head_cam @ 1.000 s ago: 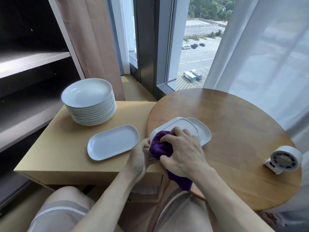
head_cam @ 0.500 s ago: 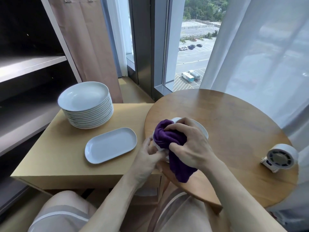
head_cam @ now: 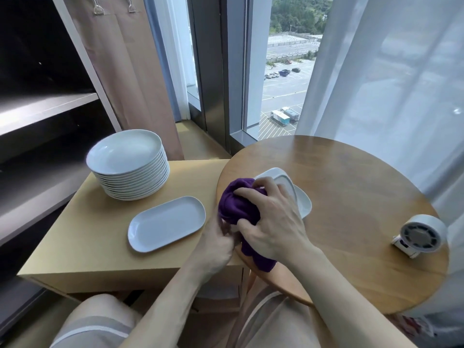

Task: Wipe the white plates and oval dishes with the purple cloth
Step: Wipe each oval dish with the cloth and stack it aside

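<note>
My right hand presses the bunched purple cloth against a white oval dish that is tilted up over the left edge of the round wooden table. My left hand grips that dish's near end from below, mostly hidden by the cloth. A second oval dish lies under it on the table. One more oval dish rests flat on the low cabinet. A tall stack of white round plates stands at the cabinet's back left.
The round wooden table overlaps the light wood cabinet. A small white fan sits at the table's right edge. Dark shelves stand to the left, a window and sheer curtains behind. My knees are below the table edge.
The cloth has moved from the dish's near end up onto its face, and the dish has tipped more upright. My view shifted slightly.
</note>
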`<state>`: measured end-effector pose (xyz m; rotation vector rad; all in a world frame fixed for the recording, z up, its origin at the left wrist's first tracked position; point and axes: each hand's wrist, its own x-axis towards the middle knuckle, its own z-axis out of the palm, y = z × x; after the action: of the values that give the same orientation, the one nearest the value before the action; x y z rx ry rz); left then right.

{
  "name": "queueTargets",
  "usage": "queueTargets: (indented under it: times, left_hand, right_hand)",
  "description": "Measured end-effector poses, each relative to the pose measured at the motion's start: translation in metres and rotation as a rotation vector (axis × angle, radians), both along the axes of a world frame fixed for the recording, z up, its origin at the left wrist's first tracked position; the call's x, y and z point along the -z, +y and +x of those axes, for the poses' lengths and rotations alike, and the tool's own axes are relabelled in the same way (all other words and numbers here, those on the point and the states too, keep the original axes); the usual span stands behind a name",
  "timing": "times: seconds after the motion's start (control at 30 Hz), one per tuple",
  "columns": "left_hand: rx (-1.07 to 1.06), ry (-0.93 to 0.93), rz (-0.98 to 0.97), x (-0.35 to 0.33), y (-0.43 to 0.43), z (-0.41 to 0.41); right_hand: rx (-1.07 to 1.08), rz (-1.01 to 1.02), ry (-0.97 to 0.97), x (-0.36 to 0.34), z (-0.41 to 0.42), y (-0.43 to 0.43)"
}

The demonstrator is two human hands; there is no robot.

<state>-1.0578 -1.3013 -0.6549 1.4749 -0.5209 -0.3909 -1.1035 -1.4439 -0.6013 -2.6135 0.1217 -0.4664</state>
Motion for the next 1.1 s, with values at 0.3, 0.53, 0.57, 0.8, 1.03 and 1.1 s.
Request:
queueTargets:
  times: [0.3,0.53,0.57,0.8,1.03,1.1]
  left_hand:
    - [0.045,-0.013,0.088,-0.008,-0.003,-0.005]
    - [0.037,-0.036,0.119,-0.006,-0.003,-0.005]
    - [0.038,-0.031,0.114,-0.006,-0.003,-0.005]
    - [0.031,0.058,0.036,-0.004,-0.003,-0.006]
    - [-0.11,0.413,-0.11,0.012,0.002,-0.005]
    - [-0.132,0.483,-0.156,0.017,0.001,-0.005]
  right_hand:
    - [0.275,0.255,0.001,-0.002,0.006,-0.056]
    - [0.384,0.471,0.019,0.01,0.005,-0.08]
    - [0.391,0.512,0.029,0.013,0.005,-0.083]
    - [0.376,0.619,0.148,0.022,-0.001,-0.098]
    - [0.327,0.559,0.26,0.028,-0.002,-0.096]
    - [0.331,0.537,0.274,0.027,-0.002,-0.095]
